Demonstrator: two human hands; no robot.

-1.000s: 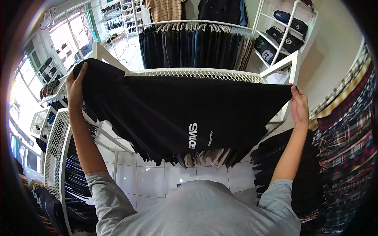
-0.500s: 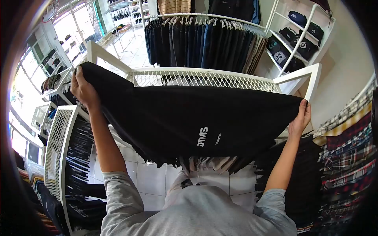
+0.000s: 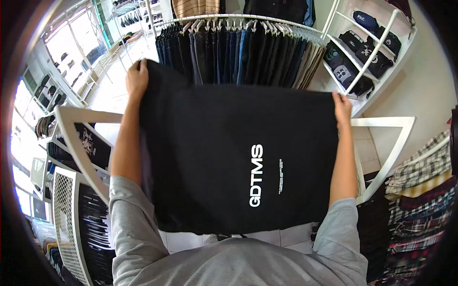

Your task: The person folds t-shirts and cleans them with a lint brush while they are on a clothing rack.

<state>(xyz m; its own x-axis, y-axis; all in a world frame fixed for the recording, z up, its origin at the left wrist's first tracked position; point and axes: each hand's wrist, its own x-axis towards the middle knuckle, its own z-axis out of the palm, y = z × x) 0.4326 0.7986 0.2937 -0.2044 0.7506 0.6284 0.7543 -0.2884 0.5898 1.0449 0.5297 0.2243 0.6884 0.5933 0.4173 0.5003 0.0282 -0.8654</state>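
Note:
A black cloth garment [image 3: 214, 128] is spread out in front of me, with white letters reading "GDTMS" sideways and a line of small print beside them. Its upper left corner is pinched in my left hand [image 3: 137, 81], fingers closed. The upper right corner is gripped by my right hand [image 3: 342, 110], also closed. Between the two hands the top edge runs nearly straight, and the cloth hangs down toward my chest. Behind it, most of a white metal frame [image 3: 403, 133] is hidden.
Trousers [image 3: 229, 52] hang on a curved rail ahead. Folded dark items [image 3: 362, 52] lie on a white shelf at upper right. Plaid shirts [image 3: 424, 200] hang at the right. A white mesh rack [image 3: 67, 214] with dark clothes is at lower left.
Both hands have risen in the view and come closer together, lifting the cloth. It now hangs flatter, with its full lettering visible, and covers the mesh top of the white frame.

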